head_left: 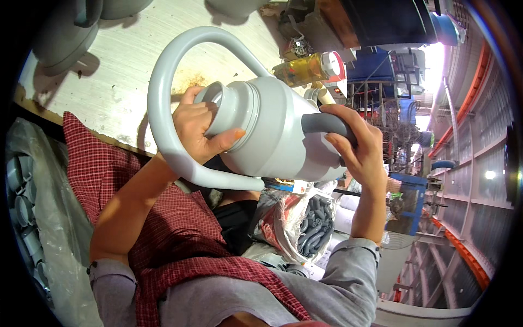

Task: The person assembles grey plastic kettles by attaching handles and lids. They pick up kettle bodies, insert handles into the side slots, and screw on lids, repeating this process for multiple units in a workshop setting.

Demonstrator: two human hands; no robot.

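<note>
A light grey plastic jug (pixel 272 128) lies tilted on its side across both my hands, above the table edge. A big round hoop handle (pixel 159 103) arches around its neck. My left hand (pixel 193 125) is closed on the jug's neck, fingers at the open mouth and thumb along the rim. At the body's right side my right hand (pixel 362 144) wraps around a dark grey curved grip (pixel 324 123) that sits against the jug. Some of the right fingers are hidden behind the jug.
Other grey jugs (pixel 65 46) stand on the pale worktable (pixel 128 41). A yellow transparent bottle (pixel 302 70) lies beyond my jug. Below it, a white sack (pixel 283 226) holds several dark grey curved grips (pixel 316 223). At far left, a clear plastic bag (pixel 54 229) stands beside grey parts.
</note>
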